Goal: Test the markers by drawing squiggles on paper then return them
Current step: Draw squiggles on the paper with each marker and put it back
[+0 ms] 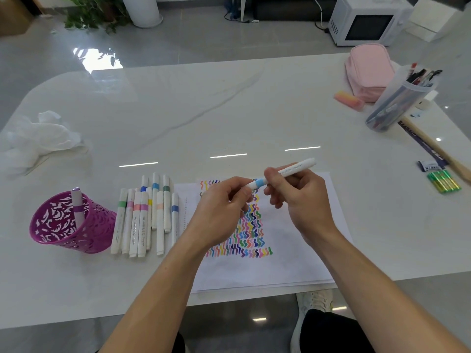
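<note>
Spanning left fingers (243,191), right fingers (272,173): marker (297,167)

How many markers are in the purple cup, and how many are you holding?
White marker with purple band in the purple lattice cup: 1
White marker with light-blue band, gripped by left hand and right hand: 1
Total: 2

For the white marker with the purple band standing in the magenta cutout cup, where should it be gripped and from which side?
Pinch the white purple-banded marker at its exposed upper barrel, around the band, coming from above. It stands nearly upright in the magenta cutout cup, whose wall encloses its lower half.
</note>
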### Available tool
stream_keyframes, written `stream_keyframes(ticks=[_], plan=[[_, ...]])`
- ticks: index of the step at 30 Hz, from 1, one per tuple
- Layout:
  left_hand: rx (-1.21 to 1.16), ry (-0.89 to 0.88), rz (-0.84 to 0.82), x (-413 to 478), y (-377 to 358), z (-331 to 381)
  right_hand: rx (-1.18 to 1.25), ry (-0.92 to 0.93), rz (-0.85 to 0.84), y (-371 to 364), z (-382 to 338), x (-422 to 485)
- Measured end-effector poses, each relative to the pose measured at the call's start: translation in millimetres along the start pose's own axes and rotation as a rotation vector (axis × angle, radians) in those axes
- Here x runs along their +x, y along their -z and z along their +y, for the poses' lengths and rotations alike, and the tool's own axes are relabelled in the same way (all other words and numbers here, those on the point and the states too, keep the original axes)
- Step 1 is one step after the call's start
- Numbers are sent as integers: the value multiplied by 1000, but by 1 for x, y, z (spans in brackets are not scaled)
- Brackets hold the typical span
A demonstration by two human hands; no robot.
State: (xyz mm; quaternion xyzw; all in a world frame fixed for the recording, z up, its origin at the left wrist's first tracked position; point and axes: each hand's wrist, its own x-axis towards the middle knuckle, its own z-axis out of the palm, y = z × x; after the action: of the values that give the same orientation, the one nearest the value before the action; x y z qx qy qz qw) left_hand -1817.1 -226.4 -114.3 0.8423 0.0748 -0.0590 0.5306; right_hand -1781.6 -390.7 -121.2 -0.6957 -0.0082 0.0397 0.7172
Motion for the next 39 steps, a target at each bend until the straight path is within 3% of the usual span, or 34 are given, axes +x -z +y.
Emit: stream_keyframes(ticks=[21,29,36,39], plan=[[-40,-93,160,-9,5,6,39,-99,-66,-6,6,-2],[-147,-104,411,-17,24,4,-273,-189,-98,-5,15,-1],[-280,-209,677,-31,58,-8,-500,-185,-98,1,25,0],[-230,-300,780,-42,74,-13,-546,-163,-110,-2,25,0]])
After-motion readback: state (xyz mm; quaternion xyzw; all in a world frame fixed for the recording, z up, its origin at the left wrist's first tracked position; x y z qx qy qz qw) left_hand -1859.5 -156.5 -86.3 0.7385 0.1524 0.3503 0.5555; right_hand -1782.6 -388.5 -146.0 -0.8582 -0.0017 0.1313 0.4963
